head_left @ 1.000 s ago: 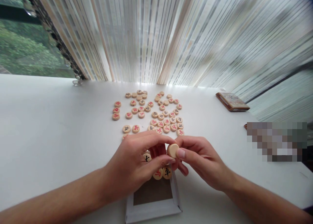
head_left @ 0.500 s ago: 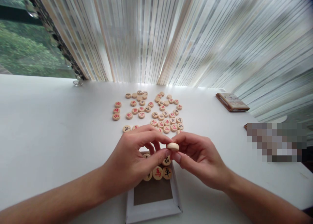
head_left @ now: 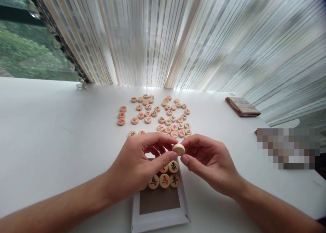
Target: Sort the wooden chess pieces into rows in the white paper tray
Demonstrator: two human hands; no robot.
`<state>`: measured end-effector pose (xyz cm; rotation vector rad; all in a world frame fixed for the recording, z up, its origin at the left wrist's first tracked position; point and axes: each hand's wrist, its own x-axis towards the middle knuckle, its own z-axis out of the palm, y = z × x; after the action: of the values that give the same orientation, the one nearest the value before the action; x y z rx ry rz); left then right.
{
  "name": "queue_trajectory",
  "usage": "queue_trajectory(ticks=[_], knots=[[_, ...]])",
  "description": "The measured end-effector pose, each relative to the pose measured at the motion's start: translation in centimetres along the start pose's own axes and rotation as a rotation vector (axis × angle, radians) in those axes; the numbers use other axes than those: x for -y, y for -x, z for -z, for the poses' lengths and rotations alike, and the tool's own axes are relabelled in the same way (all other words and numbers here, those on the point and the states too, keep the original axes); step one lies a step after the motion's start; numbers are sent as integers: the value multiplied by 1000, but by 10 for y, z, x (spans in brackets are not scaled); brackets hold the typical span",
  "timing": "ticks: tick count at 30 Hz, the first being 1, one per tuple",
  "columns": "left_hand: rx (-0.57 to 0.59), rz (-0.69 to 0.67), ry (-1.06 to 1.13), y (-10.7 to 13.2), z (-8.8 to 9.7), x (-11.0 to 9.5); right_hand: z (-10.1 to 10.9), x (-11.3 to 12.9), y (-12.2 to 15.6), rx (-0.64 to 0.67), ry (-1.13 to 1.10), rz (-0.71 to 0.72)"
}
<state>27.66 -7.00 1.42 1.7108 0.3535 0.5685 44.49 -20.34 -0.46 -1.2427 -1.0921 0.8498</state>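
A round wooden xiangqi piece (head_left: 178, 149) with its plain side toward me is held up over a shallow white box (head_left: 163, 219). My left hand (head_left: 142, 161) pinches the piece's left side between thumb and index finger. From the right, my right hand (head_left: 211, 165) closes on its edge with thumb and index fingertips. Below them, the box holds rows of character pieces, including a red horse piece (head_left: 164, 180) and a black chariot piece (head_left: 174, 180). Its brown bottom (head_left: 159, 200) shows at the near end. My left hand hides part of the rows.
Several loose xiangqi pieces (head_left: 174, 127) lie scattered on the white table (head_left: 63, 141) beyond my hands. A brown-edged box (head_left: 242, 106) rests at the far right, with a pixelated patch nearer. Striped string curtains (head_left: 142, 39) hang along the table's back edge.
The held piece has tilted, showing more of its plain face, and shifted slightly left. My right thumb has moved slightly apart from my left thumb. More pieces in the box are now visible.
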Motion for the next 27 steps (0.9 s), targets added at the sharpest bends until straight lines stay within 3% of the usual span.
queue_trajectory(ticks=[7,18,22,27], knots=[[33,138,156,-1,1,4,-1,1,-1,-34,-51,-41],[67,248,309,-2,2,8,-3,4,-4,-70,-32,-24],[85,168,232,-2,2,9,-3,4,-4,-75,10,13],[-1,-44,-59,-3,4,4,0,2,-3,-51,50,25]])
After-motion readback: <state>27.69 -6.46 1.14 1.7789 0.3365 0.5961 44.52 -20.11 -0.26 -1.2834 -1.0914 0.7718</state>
